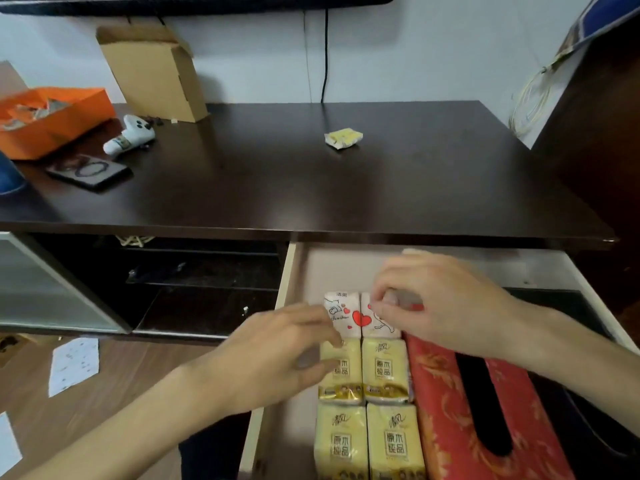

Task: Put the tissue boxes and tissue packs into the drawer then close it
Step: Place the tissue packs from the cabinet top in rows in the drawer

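Note:
The drawer (285, 282) stands pulled out under the dark table top. Inside lie several yellow tissue packs (384, 370) in two columns, two white packs with red hearts (341, 311) behind them, and a red patterned tissue box (446, 393) to their right. My right hand (440, 303) hovers over the right heart pack, its fingertips pinched at the pack's top edge. My left hand (277, 355) reaches in over the drawer's left wall, fingers curled on the upper left yellow pack. One small yellow tissue pack (343, 138) lies on the table top.
On the table (277, 174) stand an orange box (52, 119), a cardboard box (152, 71), a white game controller (130, 135) and a dark flat item (88, 169). A black cable (325, 53) hangs down the wall. Papers (72, 363) lie on the wooden floor.

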The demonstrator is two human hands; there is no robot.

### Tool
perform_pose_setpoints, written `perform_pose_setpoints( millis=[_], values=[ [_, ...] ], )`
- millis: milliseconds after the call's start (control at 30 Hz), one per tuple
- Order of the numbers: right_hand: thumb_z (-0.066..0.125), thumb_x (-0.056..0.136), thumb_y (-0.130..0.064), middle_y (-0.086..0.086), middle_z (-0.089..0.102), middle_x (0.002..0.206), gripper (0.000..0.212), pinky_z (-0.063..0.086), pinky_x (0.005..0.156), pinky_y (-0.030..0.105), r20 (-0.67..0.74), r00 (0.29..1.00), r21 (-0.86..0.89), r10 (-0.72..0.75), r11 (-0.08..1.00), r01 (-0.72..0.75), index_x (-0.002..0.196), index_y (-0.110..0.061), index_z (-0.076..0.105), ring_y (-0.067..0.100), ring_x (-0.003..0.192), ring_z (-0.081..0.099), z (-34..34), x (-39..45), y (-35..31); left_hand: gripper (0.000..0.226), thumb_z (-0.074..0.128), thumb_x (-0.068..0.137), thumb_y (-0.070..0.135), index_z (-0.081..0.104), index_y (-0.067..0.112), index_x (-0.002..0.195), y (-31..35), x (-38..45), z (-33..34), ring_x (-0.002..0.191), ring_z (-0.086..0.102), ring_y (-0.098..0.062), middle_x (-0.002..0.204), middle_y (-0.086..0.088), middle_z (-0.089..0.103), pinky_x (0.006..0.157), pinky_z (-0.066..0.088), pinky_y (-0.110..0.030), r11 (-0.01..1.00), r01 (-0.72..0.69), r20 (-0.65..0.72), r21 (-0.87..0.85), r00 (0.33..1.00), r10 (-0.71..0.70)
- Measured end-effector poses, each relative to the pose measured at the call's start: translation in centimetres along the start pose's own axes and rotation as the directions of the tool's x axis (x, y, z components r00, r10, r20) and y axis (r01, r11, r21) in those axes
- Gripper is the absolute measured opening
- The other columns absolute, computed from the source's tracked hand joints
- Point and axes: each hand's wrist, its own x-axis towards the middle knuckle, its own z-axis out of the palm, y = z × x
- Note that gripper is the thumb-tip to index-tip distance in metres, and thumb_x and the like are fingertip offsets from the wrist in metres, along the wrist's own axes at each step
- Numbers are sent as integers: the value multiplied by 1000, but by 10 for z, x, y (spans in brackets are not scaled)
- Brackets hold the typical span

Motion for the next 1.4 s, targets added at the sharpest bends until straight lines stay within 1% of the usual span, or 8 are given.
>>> perform_pose_setpoints(
  millis=[133,267,367,533,667,933,1167,1400],
  values=[
    [63,89,-34,-13,69,92,9,53,82,41,-179,972,151,151,981,-125,87,-31,71,9,89,62,-18,89,47,13,59,91,40,67,35,101,-43,51,-45,89,60,-2,96,18,64,78,52,-36,982,189,-200,-25,961,-190],
    [65,91,-32,-12,68,101,15,53,92,43,-178,921,268,347,917,-294,104,-29,71,17,99,66,-19,182,102,11,59,88,35,68,35,94,-90,112,-75,82,63,-10,89,16,67,77,53,-36,921,386,-275,-48,881,-384],
    [64,92,-31,5,63,126,36,51,97,45,-184,880,262,438,885,-385,125,-19,67,27,116,61,-11,241,131,13,57,88,35,68,34,93,-114,145,-77,90,66,-18,93,14,68,80,53,-35,869,494,-250,-29,838,-485],
    [62,95,-44,13,44,143,52,46,102,46,-174,835,181,522,850,-494,139,-17,54,34,132,44,8,305,159,12,54,88,40,64,36,94,-121,144,-57,86,63,-10,91,17,64,78,54,-36,857,504,-292,-109,808,-512],
    [61,94,-59,13,46,141,59,45,102,45,-165,816,157,554,831,-533,136,-18,56,35,131,46,15,323,172,12,53,85,42,59,39,95,-98,119,-41,74,56,-5,85,20,57,69,51,-33,901,411,-389,-138,814,-431],
    [72,87,-41,5,59,121,18,49,84,37,-247,897,141,367,929,-341,99,-27,73,27,107,61,9,259,142,7,63,88,27,64,32,94,-50,90,-26,74,59,-8,84,14,63,67,49,-30,949,228,-309,-219,906,-290],
    [78,81,-43,-11,60,109,18,57,84,36,-214,968,393,128,919,-35,91,-34,67,13,97,65,0,79,72,27,58,90,50,61,39,114,-44,68,20,103,55,-3,114,20,54,74,45,-25,980,188,-48,66,982,-185],
    [69,80,-65,-30,49,124,29,50,85,19,43,987,248,154,955,-160,100,-46,61,-6,113,55,36,-14,45,18,59,89,43,65,33,104,-44,60,41,101,59,-9,113,17,52,74,45,-27,983,177,-43,43,984,-175]
  ],
)
